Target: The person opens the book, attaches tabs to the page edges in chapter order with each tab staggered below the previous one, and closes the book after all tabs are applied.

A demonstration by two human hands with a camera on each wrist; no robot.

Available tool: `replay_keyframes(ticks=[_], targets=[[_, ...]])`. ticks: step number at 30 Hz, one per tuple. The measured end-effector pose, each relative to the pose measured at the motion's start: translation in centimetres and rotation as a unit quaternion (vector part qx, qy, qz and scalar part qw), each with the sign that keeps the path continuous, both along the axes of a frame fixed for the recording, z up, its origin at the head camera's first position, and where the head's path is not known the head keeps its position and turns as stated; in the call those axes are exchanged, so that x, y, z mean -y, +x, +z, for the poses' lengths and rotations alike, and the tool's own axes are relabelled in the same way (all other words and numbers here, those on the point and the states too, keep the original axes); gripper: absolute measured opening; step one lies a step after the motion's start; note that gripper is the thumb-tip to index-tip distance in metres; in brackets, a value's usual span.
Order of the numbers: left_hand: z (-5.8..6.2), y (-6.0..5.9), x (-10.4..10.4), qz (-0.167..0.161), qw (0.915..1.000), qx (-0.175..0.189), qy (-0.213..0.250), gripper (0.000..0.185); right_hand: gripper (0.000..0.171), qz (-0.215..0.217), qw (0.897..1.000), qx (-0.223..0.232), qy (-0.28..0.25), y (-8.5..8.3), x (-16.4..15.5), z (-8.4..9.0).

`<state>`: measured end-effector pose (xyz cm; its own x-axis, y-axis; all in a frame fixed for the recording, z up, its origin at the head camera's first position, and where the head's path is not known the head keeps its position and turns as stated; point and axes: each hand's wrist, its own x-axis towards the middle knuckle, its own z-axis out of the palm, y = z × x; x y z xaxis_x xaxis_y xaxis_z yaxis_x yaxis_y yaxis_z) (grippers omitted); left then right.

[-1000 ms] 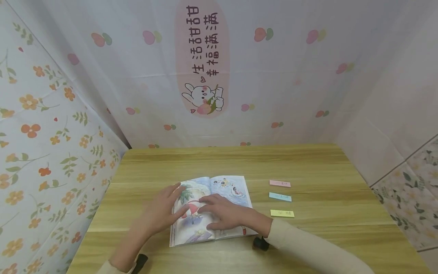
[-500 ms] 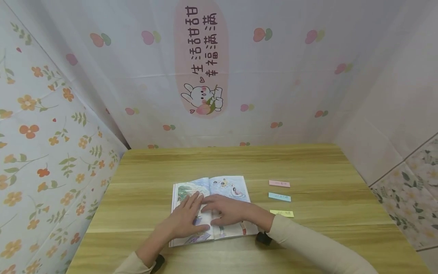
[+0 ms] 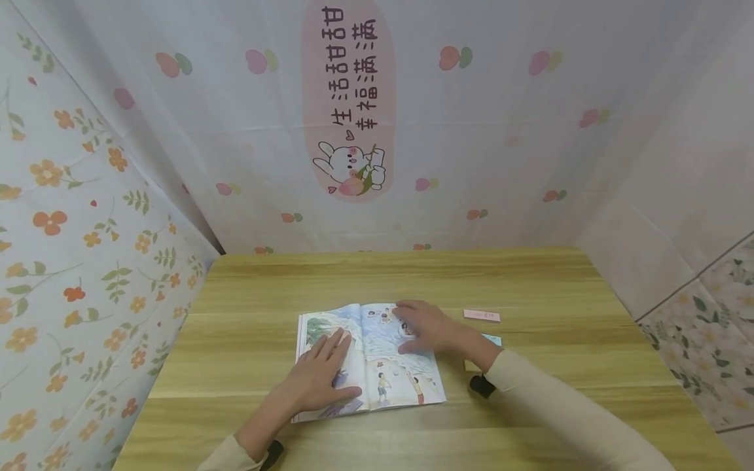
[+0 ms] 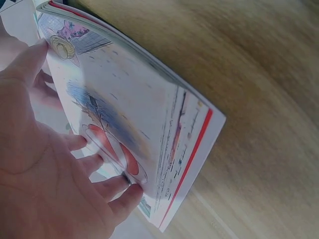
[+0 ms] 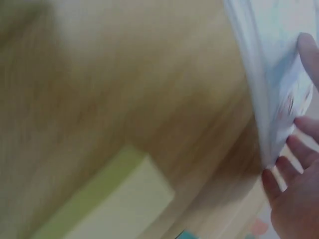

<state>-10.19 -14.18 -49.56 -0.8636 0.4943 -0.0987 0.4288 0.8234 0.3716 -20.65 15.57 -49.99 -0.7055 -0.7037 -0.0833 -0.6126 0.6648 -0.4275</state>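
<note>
The bench [image 3: 530, 281] is pale wood, or a wood-look laminate, with streaky grain and a smooth, faintly satin face. The book [image 3: 377, 366] is paper: printed colour pages with a slight sheen, smooth, thin enough to curve under the left hand [image 3: 321, 379], the stacked page edges showing in the left wrist view. The notes [image 3: 482, 316] to its right are matt pastel paper. The sleeve [image 3: 559, 412] is soft matt knit cloth. The backdrop [image 3: 235, 131] is printed sheet, lightly creased, with a dull plastic-like sheen.
</note>
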Motion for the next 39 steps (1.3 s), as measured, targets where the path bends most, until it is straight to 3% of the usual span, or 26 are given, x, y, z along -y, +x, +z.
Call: replay_keyframes(ticks=[5, 10, 25, 39], targets=[[-0.1, 0.0, 0.0, 0.004, 1.0, 0.0, -0.005, 0.098, 0.102, -0.06, 0.998, -0.002, 0.016, -1.1, -1.0, -0.2], [0.0, 0.0, 0.0, 0.005, 1.0, 0.006, -0.003, 0.098, 0.107, -0.068, 0.997, -0.001, 0.026, -1.7, -1.2, -0.2], [0.4, -0.2, 0.3, -0.005, 0.9997, 0.023, -0.004, 0.099, 0.09, -0.079, 0.996, 0.04, 0.018, -1.8, -1.6, 0.3], [0.4, -0.3, 0.2, -0.01, 0.9997, 0.021, -0.002, 0.098, 0.073, -0.095, 0.995, -0.001, -0.002, -1.9, -0.8, 0.3]])
